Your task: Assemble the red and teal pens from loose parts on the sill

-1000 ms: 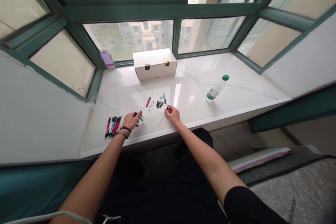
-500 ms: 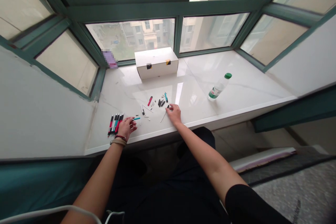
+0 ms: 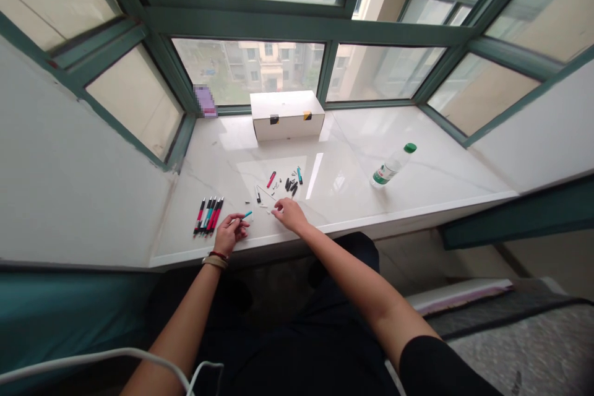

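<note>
My left hand (image 3: 231,232) is shut on a slim teal pen part (image 3: 247,215), just to the right of a row of several assembled red-and-black and teal pens (image 3: 208,216). My right hand (image 3: 290,215) is stretched out with its fingertips by small white pieces (image 3: 268,208) on the sill. Beyond it lie scattered pen parts: a red barrel (image 3: 271,179), black pieces (image 3: 291,186) and a teal piece (image 3: 299,175). A thin pale rod (image 3: 262,193) lies among them.
The pale marble window sill (image 3: 346,164) holds a white cardboard box with black and orange marks (image 3: 287,116) and a plastic water bottle with a green cap (image 3: 393,165). Green-framed windows enclose the sill. A white cable crosses the lower left.
The view has shifted slightly up and right. My right hand has moved left from the black parts toward the small white pieces. My left hand has moved slightly right of the pen row.
</note>
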`<control>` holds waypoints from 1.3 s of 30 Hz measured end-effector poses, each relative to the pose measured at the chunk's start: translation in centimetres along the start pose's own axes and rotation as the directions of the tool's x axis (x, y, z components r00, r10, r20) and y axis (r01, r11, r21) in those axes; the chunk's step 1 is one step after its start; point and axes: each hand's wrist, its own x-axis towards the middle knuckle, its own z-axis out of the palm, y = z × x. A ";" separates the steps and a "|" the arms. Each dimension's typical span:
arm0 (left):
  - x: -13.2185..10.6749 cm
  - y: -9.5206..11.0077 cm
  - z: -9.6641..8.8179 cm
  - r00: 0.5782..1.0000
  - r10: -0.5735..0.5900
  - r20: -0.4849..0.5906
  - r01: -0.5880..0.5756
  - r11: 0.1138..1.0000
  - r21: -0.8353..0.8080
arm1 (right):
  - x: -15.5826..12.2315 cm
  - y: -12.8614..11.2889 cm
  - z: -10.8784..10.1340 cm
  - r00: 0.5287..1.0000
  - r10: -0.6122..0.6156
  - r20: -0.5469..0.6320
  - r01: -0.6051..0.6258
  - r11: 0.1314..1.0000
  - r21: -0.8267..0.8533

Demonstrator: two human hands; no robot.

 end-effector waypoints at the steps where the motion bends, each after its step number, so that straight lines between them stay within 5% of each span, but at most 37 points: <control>1: 0.0 -0.2 -0.1 0.999 0.025 0.022 -0.025 1.000 0.007 | 0.3 -0.5 0.6 0.999 0.021 0.037 -0.020 0.999 -0.032; 8: 0.0 -0.5 -0.7 0.995 0.084 0.055 -0.083 0.996 -0.029 | 1.5 -1.8 2.9 0.991 0.089 0.096 -0.060 0.960 -0.274; 18: 0.5 -1.3 -1.1 0.989 0.123 0.085 -0.120 0.992 -0.047 | 2.8 -2.3 0.7 0.982 0.144 0.124 -0.069 0.878 -0.474; 26: 0.3 -1.0 -1.2 0.988 0.125 0.088 -0.120 0.991 -0.058 | 4.7 -3.8 1.8 0.961 0.028 0.275 0.129 0.834 -0.536; 39: 0.2 -0.9 -1.2 0.989 0.120 0.087 -0.114 0.990 -0.080 | 5.3 -4.6 1.7 0.926 -0.030 0.375 0.249 0.795 -0.552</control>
